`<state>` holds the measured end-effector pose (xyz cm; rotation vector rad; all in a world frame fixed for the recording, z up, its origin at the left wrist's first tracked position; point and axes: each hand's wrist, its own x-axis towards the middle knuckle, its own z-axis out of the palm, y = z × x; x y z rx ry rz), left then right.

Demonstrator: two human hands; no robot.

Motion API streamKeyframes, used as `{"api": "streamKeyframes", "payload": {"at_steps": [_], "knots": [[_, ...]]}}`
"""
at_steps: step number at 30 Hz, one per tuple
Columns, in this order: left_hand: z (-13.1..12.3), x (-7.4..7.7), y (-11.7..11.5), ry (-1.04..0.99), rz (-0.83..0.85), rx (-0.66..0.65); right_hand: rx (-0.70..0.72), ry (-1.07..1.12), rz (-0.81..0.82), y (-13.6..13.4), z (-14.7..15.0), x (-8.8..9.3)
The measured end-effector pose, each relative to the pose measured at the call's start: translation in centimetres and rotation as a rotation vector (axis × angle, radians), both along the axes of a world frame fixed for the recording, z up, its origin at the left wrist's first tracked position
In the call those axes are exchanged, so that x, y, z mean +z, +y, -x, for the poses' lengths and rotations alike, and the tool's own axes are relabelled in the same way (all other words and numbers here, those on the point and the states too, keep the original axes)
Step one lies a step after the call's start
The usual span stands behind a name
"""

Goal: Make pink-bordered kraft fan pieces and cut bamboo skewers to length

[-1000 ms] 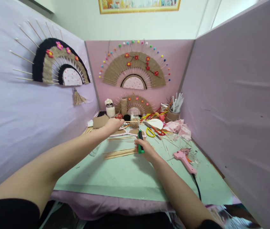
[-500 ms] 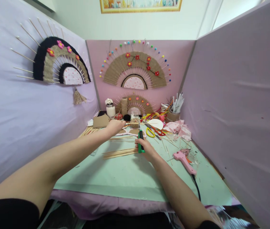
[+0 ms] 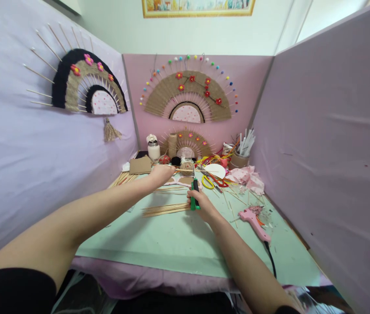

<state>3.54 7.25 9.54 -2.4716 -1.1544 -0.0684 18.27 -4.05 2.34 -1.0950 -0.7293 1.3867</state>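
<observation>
My left hand is closed around a thin wooden stick, which points right, to the jaws of a pair of cutting pliers. My right hand grips these pliers by their green and black handles, jaws upward. Whether the jaws touch the stick is too small to tell. Just below, a bundle of wooden sticks lies on the table, its right end near my right hand. Behind the pliers are a ball of twine and brown cardboard pieces with pale edges.
A pink glue gun with a black cord lies at the right. Yellow-handled scissors, a white disc and loose sticks are scattered behind. Twine-covered fans hang on the panels. A cardboard piece stands at back left.
The view has turned slightly left, so everything sits a little further right. Both hands keep nearly the same pose, with the stick and the pliers still held.
</observation>
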Motion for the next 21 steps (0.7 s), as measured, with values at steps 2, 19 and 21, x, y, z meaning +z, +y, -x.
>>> {"api": "streamKeyframes", "payload": {"at_steps": [2,19,21], "knots": [[-0.1,0.0,-0.2,0.004,0.002,0.002,0.006,0.006,-0.012,-0.1,0.1,0.0],[-3.5,-0.5,-0.8,-0.037,0.031,0.032,-0.114,0.011,0.064,0.5,-0.1,-0.4],[-3.7,-0.6,-0.8,-0.041,0.040,0.037,-0.117,0.025,0.075,0.5,0.0,-0.5]]}}
